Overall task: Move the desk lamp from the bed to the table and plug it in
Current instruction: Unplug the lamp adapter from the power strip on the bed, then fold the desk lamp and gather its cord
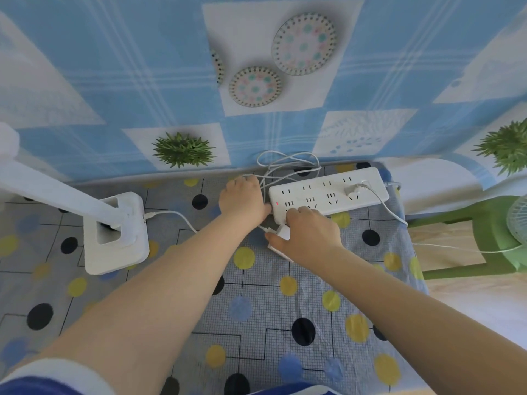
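The white desk lamp (pixel 114 232) stands on the dotted tablecloth (pixel 256 323) at the left, its arm leaning up and left. Its white cable (pixel 176 215) runs right toward my hands. A white power strip (pixel 328 192) lies near the wall with a red light lit at its left end. My left hand (pixel 242 198) rests closed against the strip's left end, beside a coil of cable. My right hand (pixel 308 238) grips a white plug adapter (pixel 282 235) at the strip's front edge, fingertips touching the sockets.
Another white plug (pixel 352 191) sits in the strip's right end, its cord trailing off right to a green fan (pixel 513 223). A green chair (pixel 467 240) stands right of the table. Patterned blue wall covering rises directly behind the strip.
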